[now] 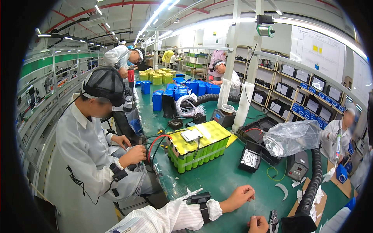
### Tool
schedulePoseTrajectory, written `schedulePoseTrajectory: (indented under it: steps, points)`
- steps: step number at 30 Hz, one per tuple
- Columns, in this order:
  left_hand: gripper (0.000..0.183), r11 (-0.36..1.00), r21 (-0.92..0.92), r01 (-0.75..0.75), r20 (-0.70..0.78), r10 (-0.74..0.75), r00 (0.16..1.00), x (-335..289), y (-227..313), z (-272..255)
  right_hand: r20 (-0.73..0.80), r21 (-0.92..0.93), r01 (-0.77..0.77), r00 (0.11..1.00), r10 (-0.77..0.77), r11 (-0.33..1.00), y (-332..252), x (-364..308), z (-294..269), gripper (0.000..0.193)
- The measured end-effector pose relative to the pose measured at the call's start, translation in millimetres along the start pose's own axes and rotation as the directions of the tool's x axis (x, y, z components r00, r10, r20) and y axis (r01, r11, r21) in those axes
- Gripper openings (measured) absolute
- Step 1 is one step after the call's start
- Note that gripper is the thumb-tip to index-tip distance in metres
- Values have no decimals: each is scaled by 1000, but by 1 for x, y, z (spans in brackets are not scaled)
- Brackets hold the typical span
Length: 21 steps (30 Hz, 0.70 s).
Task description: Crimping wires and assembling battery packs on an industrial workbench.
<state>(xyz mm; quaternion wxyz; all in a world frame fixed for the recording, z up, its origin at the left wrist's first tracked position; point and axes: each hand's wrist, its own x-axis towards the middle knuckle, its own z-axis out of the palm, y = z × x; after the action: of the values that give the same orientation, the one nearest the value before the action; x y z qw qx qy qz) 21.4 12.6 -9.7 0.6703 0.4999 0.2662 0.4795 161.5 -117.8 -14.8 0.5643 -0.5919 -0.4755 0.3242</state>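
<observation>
reading text: nothing legible | upper right: white wall sheet (318, 56) showing drawing, print staying too small | centre: black station (222, 119) displaying unreadable digits | lower right: grey control box (298, 166) bearing blurred panel markings

The right hand (258, 225) is cut off by the lower edge, and the left hand's (238, 198) thin strand (254, 205) is too fine to identify.

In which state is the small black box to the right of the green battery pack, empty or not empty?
Not empty: the small black box holds thin white pieces, which show through its open top.
</observation>
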Motion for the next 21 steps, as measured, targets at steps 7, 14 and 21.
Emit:
schedulePoseTrajectory:
  steps: [7, 14, 21]
  points:
    - [17, 999, -7, 35, -16, -35, 999, 0, 0, 2, -7, 21, 8, 1000, -8, 1000, 0, 0, 1, 14]
    - [17, 999, 27, 41, -13, -41, 999, 1, -4, -1, 7, 15, -15, 1000, 15, 1000, -3, -1, 1, 14]
    - [16, 999, 14, 39, -3, -39, 999, 0, -1, 0, 15, 5, -7, 1000, 7, 1000, -6, -2, 1, 14]
